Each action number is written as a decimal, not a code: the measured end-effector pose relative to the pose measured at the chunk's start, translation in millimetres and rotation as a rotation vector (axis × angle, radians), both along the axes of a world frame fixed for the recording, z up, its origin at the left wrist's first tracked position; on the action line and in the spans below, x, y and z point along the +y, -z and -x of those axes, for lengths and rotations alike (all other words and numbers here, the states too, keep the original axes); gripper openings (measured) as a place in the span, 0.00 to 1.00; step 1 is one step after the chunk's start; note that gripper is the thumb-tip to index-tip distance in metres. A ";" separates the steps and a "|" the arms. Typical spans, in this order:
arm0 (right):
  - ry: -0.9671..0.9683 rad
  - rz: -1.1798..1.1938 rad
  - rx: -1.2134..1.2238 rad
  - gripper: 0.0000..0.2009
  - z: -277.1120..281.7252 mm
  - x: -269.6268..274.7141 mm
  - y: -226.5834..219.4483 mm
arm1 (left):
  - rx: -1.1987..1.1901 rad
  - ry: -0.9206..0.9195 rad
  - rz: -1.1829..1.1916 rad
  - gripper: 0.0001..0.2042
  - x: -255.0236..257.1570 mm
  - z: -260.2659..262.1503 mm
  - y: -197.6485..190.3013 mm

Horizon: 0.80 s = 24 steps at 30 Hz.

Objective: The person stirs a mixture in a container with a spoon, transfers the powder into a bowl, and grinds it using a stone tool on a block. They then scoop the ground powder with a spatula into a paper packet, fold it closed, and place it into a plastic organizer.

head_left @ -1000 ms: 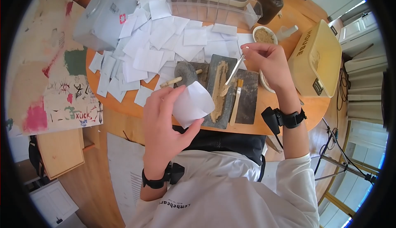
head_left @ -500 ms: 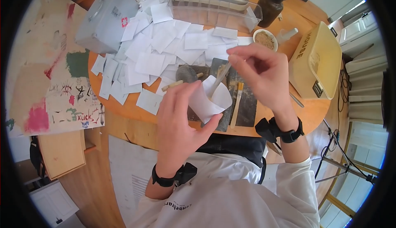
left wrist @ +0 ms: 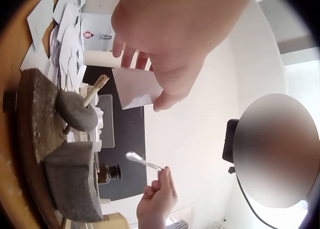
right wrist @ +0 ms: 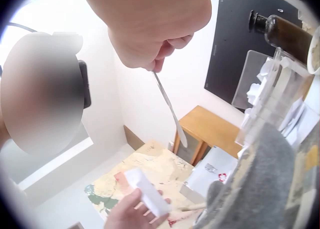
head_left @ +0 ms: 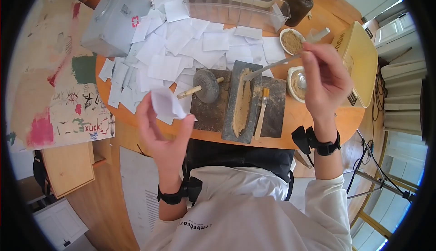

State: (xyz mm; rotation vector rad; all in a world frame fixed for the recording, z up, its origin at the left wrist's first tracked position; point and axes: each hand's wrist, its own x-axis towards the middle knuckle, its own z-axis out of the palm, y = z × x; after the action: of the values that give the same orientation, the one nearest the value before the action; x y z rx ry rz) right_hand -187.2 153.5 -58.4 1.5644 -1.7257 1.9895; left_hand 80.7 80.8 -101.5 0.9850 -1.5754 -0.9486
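Observation:
My left hand (head_left: 164, 133) holds a white paper packet (head_left: 165, 103) between thumb and fingers, left of the grinding set. A slim metal spoon (head_left: 274, 64) is pinched at its handle end by my right hand (head_left: 328, 81). Its tip overlaps the upper part of a stone grinding trough (head_left: 228, 99), where tan powder (head_left: 242, 101) lies along the groove. Seen from the left wrist, the spoon's rounded end (left wrist: 133, 156) points away from the fingers. Beside the trough are a stone grinding wheel (head_left: 206, 86) with a wooden axle (head_left: 188, 92) and a flat brush (head_left: 262, 115).
Many white paper packets (head_left: 179, 35) cover the table's left and middle. Around them stand a grey box (head_left: 113, 24) with a red cross, a clear tray (head_left: 236, 12), and a dark bottle (head_left: 299, 6). Powder bowls (head_left: 291, 41) and a yellow bin (head_left: 361, 65) are at right.
Half a second ago the spoon was inside the paper packet's mouth. Since then my left hand has moved left with the packet, and my right hand has drawn the spoon out to the right.

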 end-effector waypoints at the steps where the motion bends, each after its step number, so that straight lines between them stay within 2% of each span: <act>1: 0.002 -0.088 0.014 0.05 2.1 -2.1 7.3 | 0.002 0.002 -0.001 0.35 -2.7 -5.3 0.0; 2: 0.004 -0.088 0.017 0.05 3.1 -3.7 13.9 | -0.033 0.014 0.022 0.35 -4.9 -11.1 0.1; 4: 0.030 -0.254 0.038 0.05 2.3 -7.7 24.8 | -0.069 0.025 0.044 0.35 -6.9 -18.2 -0.3; 9: -0.006 -0.235 0.002 0.04 -0.6 -14.6 42.9 | -0.133 0.084 0.086 0.34 -5.4 -24.5 -0.6; 12: -0.077 -0.328 -0.098 0.04 -3.3 -15.7 50.0 | -0.146 0.085 0.053 0.34 -4.2 -23.3 0.5; 14: -0.174 -0.438 -0.200 0.04 -5.6 -14.1 52.9 | -0.162 0.096 0.077 0.34 -4.6 -22.8 1.8; 24: -0.246 -0.767 -0.318 0.08 -6.3 -14.3 50.2 | -0.305 0.223 0.176 0.32 -3.4 -12.1 -11.8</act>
State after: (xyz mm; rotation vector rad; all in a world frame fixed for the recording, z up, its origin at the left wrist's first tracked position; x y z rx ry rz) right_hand -180.9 139.2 -108.7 1.7776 -2.7874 1.8509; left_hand 92.7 77.5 -89.7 0.8715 -2.0222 -0.8179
